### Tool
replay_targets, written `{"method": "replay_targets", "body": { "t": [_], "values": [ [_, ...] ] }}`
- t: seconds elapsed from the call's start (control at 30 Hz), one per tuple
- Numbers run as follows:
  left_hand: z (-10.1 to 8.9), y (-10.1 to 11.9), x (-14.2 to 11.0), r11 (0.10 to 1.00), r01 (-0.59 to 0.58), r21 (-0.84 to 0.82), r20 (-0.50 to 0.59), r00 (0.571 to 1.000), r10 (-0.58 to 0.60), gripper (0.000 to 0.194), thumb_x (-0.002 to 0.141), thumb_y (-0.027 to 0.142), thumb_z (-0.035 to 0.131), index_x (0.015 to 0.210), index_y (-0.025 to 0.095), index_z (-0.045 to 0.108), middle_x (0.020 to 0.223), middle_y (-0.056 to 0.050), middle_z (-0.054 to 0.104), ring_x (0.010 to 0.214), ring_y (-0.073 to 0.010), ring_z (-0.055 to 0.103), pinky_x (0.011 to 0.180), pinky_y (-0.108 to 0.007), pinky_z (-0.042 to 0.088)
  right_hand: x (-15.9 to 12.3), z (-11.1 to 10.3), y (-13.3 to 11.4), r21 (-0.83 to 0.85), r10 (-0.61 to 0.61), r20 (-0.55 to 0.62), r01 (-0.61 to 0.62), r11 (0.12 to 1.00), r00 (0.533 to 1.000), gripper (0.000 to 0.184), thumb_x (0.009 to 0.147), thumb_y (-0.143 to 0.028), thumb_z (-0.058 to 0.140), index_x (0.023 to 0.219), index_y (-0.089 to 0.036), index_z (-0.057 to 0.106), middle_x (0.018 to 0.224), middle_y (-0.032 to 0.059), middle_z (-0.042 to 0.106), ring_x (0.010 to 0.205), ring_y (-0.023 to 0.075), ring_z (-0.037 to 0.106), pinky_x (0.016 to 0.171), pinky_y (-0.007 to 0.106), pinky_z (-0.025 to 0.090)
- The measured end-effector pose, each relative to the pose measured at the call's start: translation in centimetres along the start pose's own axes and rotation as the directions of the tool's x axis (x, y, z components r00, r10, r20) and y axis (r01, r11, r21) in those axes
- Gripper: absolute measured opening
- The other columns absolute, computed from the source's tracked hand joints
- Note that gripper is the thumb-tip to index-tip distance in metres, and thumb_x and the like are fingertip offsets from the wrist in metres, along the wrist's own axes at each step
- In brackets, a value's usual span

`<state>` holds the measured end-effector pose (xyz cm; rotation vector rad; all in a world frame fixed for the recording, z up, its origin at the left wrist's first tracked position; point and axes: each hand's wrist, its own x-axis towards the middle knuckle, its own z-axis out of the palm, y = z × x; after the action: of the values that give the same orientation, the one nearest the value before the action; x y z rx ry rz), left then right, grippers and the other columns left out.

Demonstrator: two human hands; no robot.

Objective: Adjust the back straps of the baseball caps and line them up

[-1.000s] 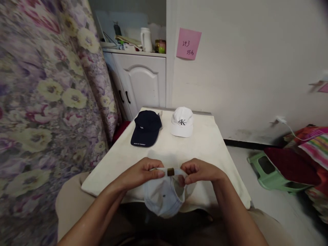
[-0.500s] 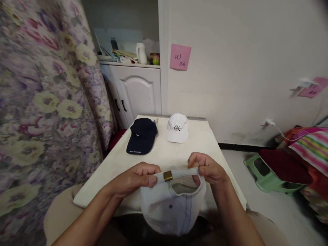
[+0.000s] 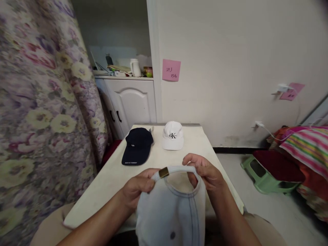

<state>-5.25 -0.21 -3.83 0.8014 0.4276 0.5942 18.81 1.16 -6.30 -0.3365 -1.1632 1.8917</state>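
A pale blue denim baseball cap (image 3: 170,208) hangs between my two hands over the near edge of the table, its back opening and strap turned up toward me. My left hand (image 3: 139,186) is closed on the cap's edge, just left of the brass strap buckle (image 3: 163,172). At the other end of the strap, my right hand (image 3: 205,172) pinches the cap, with a finger inside the opening. Farther back lie a navy cap (image 3: 138,145) on the left and a white cap (image 3: 173,136) with a black CK logo. The denim cap's lower part runs out of view.
The caps lie on a cream-covered table (image 3: 107,191). A flowered curtain (image 3: 46,119) hangs at left, beside a white cabinet (image 3: 133,102). A green stool (image 3: 258,174) with a red top stands on the right, by a striped cloth (image 3: 307,145).
The denim cap has been raised and tilted so that more of its crown faces me. Both hands keep their hold. My view has tipped upward and turned slightly right.
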Motion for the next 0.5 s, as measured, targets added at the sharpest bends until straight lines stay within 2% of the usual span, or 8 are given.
{"method": "replay_targets", "body": {
  "t": [0.1, 0.17, 0.23, 0.37, 0.5],
  "values": [
    [0.4, 0.7, 0.3, 0.991, -0.109, -0.074, -0.009, 0.994, 0.109, 0.027, 0.054, 0.027, 0.083, 0.070, 0.011, 0.069, 0.064, -0.005, 0.070, 0.048, -0.0134, 0.062, 0.050, -0.022, 0.053, 0.2, -0.7, 0.8, 0.033, 0.053, 0.048, -0.054, 0.998, 0.997, 0.061, 0.054, -0.048, 0.091, 0.099, -0.013, 0.068, 0.068, 0.0011, 0.068, 0.055, 0.0117, 0.059, 0.051, 0.020, 0.045],
    [0.5, 1.1, 0.4, 0.978, -0.176, -0.108, 0.021, 0.984, 0.179, 0.023, 0.057, 0.027, 0.082, 0.069, 0.013, 0.068, 0.060, -0.002, 0.069, 0.046, -0.0127, 0.061, 0.047, -0.021, 0.053, 0.4, -1.0, 1.8, 0.030, 0.087, 0.068, -0.089, 0.996, 0.994, 0.059, 0.046, -0.049, 0.093, 0.086, -0.012, 0.070, 0.067, 0.0030, 0.069, 0.054, 0.0132, 0.057, 0.049, 0.022, 0.045],
    [0.4, 1.3, 0.5, 0.968, -0.207, -0.139, 0.066, 0.974, 0.217, 0.019, 0.060, 0.026, 0.081, 0.069, 0.014, 0.069, 0.056, 0.000, 0.067, 0.043, -0.0117, 0.060, 0.047, -0.019, 0.054, 0.7, -1.0, 2.7, 0.057, 0.064, 0.067, -0.068, 0.996, 0.996, 0.053, 0.042, -0.047, 0.093, 0.074, -0.013, 0.068, 0.061, 0.0026, 0.067, 0.049, 0.0130, 0.054, 0.045, 0.023, 0.044],
    [-0.1, 0.9, 0.4, 0.955, -0.231, -0.186, 0.111, 0.961, 0.254, 0.013, 0.066, 0.023, 0.079, 0.073, 0.015, 0.072, 0.056, 0.001, 0.069, 0.043, -0.0100, 0.061, 0.047, -0.017, 0.055, 1.2, 0.0, 3.5, 0.142, -0.044, 0.047, 0.037, 0.989, 0.998, 0.038, 0.051, -0.039, 0.088, 0.071, -0.016, 0.066, 0.055, 0.0008, 0.064, 0.048, 0.0146, 0.058, 0.045, 0.022, 0.046],
    [-0.1, 0.4, 0.3, 0.948, -0.261, -0.181, 0.037, 0.962, 0.272, 0.017, 0.066, 0.025, 0.079, 0.077, 0.014, 0.072, 0.063, 0.000, 0.071, 0.051, -0.0122, 0.065, 0.050, -0.018, 0.056, 1.4, 0.6, 3.6, 0.143, -0.108, -0.077, 0.119, 0.983, 0.991, 0.040, 0.049, -0.037, 0.084, 0.080, -0.017, 0.069, 0.071, 0.0084, 0.072, 0.071, 0.0262, 0.068, 0.060, 0.032, 0.055]
  ]
}}
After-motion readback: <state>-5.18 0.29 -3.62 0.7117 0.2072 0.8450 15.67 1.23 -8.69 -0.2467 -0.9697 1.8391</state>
